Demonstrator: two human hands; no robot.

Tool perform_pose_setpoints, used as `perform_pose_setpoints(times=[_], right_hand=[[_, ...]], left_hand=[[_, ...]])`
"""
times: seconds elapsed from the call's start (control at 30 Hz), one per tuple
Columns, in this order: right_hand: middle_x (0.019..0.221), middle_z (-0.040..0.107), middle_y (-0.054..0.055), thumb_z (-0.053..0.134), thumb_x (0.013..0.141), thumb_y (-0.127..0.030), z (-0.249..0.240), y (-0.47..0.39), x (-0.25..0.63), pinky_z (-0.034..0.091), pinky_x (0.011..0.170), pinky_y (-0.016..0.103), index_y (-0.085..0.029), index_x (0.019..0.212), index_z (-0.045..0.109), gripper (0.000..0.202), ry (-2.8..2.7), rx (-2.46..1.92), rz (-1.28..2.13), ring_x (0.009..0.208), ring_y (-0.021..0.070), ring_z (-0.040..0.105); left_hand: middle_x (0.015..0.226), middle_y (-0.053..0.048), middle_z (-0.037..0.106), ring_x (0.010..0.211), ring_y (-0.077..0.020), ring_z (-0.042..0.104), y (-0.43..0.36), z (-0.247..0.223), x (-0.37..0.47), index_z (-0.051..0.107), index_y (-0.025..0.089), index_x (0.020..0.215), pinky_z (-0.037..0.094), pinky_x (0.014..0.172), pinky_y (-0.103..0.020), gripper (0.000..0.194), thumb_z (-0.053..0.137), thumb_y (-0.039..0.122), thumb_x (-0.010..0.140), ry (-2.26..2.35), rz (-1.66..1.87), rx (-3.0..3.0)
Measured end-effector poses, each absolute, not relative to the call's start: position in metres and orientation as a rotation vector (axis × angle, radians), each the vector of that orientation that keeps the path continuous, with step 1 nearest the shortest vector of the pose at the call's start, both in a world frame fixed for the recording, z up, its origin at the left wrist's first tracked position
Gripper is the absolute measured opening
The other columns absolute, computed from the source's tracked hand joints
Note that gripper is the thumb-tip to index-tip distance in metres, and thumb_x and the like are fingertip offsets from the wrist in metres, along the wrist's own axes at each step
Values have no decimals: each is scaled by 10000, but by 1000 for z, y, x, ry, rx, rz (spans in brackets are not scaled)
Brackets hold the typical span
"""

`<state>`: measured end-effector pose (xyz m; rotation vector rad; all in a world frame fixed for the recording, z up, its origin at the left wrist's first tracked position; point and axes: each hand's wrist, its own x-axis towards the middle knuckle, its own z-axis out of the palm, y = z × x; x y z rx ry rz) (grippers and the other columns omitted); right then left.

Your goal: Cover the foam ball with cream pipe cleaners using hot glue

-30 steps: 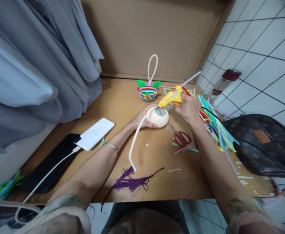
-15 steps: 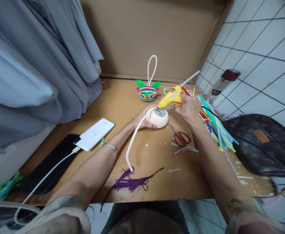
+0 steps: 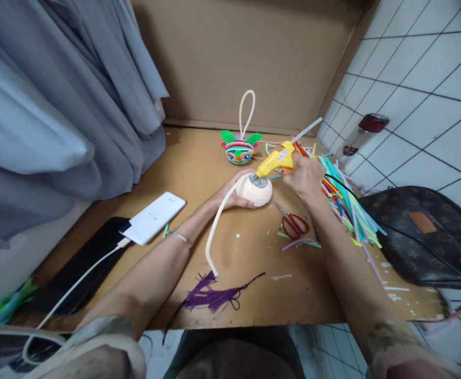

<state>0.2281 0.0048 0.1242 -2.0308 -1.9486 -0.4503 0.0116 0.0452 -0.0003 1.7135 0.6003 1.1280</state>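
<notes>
My left hand (image 3: pixel 233 190) is closed around a ball wrapped in cream pipe cleaner (image 3: pixel 260 198), with a greyish bare patch at its top. From the ball a loose cream strand (image 3: pixel 213 231) hangs down to the table, its end by a purple tassel (image 3: pixel 210 297). In my right hand (image 3: pixel 306 176) is a yellow hot glue gun (image 3: pixel 276 159), a glue stick jutting from its back. The gun's nozzle meets the bare patch near the wrapped edge; whether glue is flowing I cannot tell. Red-handled scissors (image 3: pixel 293 223) lie just right of the ball.
A colourful animal-face ornament (image 3: pixel 238 149) with a cream loop stands behind the ball. Bundled pipe cleaners (image 3: pixel 347 197) and a brown patterned bag (image 3: pixel 431 237) lie right, the gun's black cord crossing them. A white power bank (image 3: pixel 155 217) with a cable is left, beside a grey curtain (image 3: pixel 57 95).
The ball and the glue gun have barely moved; the nozzle stays at the bare patch. The hanging cream strand has shifted very slightly to the right.
</notes>
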Motion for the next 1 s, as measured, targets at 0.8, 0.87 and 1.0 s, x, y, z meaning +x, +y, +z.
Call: perform_pose_setpoints(times=[0.8,0.87,1.0], right_hand=[[1006,771,152,633,910,-371,113,10,225,488,780,345,-158,1208,691,372,-1812,-2075,-391,973,315,723],[1005,770,148,629,909,-366,114,9,224,496,793,356,-155,1223,695,384,-1816,-2072,-376,988,321,722],[1013,776,153,627,907,-353,115,8,222,498,791,360,-150,1209,704,372,-1831,-2058,-361,990,327,727]], left_hand=[[1508,-160,602,1419,-404,568,45,1,9,489,223,1514,424,1234,-578,1208,991,554,466,624,1100,1714],[1513,-161,600,1418,-403,572,47,-2,9,482,230,1524,431,1229,-575,1209,989,558,476,612,1098,1734],[1528,-170,588,1435,-410,559,51,-7,10,476,216,1529,411,1248,-575,1239,989,572,459,637,1116,1737]])
